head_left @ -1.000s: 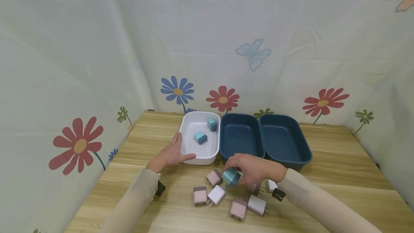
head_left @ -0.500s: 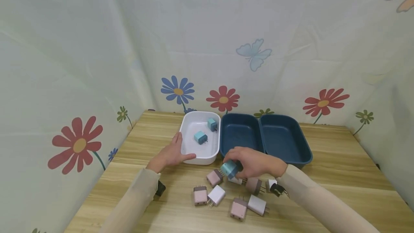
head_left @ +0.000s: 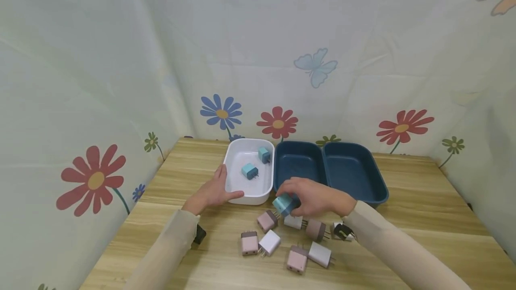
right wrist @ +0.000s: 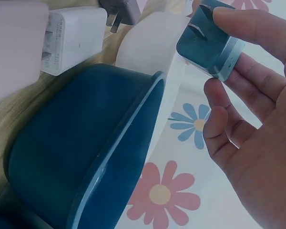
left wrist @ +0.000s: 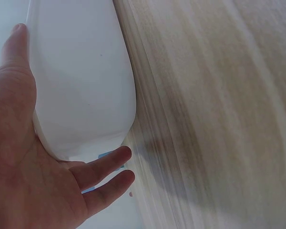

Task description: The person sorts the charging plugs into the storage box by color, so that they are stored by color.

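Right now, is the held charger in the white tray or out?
Out: the right hand holds the blue charger beside the white tray.

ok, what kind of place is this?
Probably a staged tabletop sorting setup: a wood-grain table backed by a flower-print sheet, with charger plugs lying before three bins.

Cream sleeves (head_left: 397, 240), long and plain
The cloth is a bit wrinkly, and a small black gadget (head_left: 199, 235) sits by the left wrist, with another black gadget (head_left: 341, 230) by the right one
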`<state>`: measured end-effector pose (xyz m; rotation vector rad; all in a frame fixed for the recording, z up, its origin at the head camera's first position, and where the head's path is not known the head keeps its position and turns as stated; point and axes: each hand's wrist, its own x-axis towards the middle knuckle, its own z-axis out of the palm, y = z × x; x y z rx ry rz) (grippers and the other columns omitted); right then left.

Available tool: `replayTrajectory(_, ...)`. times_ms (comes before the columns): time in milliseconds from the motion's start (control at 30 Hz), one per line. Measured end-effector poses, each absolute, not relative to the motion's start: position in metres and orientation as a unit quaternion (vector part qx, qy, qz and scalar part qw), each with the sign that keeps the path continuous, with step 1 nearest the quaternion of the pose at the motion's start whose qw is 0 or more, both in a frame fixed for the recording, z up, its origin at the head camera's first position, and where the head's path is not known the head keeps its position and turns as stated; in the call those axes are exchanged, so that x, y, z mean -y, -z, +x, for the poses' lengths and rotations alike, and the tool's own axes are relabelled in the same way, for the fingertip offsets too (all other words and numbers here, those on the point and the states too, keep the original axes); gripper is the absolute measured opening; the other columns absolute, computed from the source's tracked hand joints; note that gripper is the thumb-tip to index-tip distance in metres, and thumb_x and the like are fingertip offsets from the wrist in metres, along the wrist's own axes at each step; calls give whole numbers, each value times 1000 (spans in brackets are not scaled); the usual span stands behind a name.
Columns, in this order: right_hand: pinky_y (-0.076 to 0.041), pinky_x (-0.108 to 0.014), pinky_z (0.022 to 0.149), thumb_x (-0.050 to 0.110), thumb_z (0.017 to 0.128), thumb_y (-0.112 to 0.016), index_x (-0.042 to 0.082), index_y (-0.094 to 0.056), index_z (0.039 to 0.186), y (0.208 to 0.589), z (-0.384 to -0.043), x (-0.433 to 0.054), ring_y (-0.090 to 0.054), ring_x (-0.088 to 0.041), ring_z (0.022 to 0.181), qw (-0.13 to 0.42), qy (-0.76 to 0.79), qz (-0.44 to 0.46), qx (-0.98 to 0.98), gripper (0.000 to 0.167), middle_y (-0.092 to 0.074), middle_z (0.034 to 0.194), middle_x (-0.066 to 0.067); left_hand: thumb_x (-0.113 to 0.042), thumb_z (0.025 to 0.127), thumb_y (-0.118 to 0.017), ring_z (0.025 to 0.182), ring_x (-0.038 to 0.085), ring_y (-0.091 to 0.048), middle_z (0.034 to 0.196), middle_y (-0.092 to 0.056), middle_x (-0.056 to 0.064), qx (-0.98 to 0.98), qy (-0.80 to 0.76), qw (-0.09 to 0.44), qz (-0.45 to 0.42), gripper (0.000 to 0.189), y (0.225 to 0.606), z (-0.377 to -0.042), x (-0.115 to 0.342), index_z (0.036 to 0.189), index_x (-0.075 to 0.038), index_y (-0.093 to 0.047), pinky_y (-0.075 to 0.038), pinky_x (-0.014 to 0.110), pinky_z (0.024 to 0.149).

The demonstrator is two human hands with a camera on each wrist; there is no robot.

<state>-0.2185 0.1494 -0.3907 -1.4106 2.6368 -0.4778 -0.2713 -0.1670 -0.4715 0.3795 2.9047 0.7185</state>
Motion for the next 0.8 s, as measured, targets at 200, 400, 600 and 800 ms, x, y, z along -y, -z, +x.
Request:
replayTrajectory(200,-46,-30,87,18,78,-77,20,-59,120,391,-221,-148,-49,-9,100,56,155,-462,-871,46,-56,113,8,-62,79,-64,131,43,-33,155,0,22,-961,-239,59,129,116,473,-272,167,148,4,2,-33,50,102)
replayTrajectory(400,-46,-31,87,19,78,-77,19,-59,120,390,-223,-147,-50,-13,99,53,152,-461,-873,46,-56,113,7,-62,79,-64,134,42,-28,155,1,22,-961,-238,59,130,117,473,-272,167,148,4,3,-31,50,104)
replayTrajectory(600,-46,-31,87,21,79,-76,18,-59,121,387,-226,-143,-50,-13,99,55,149,-459,-874,45,-56,113,8,-62,78,-64,131,43,-31,155,0,22,-961,-238,57,128,117,472,-272,167,148,4,1,-32,51,103)
replayTrajectory(800,-46,-31,86,22,79,-75,17,-60,121,383,-230,-135,-49,-13,97,47,139,-464,-873,45,-57,112,6,-62,78,-64,131,42,-32,155,0,22,-962,-236,56,129,117,472,-272,167,148,5,1,-33,50,103)
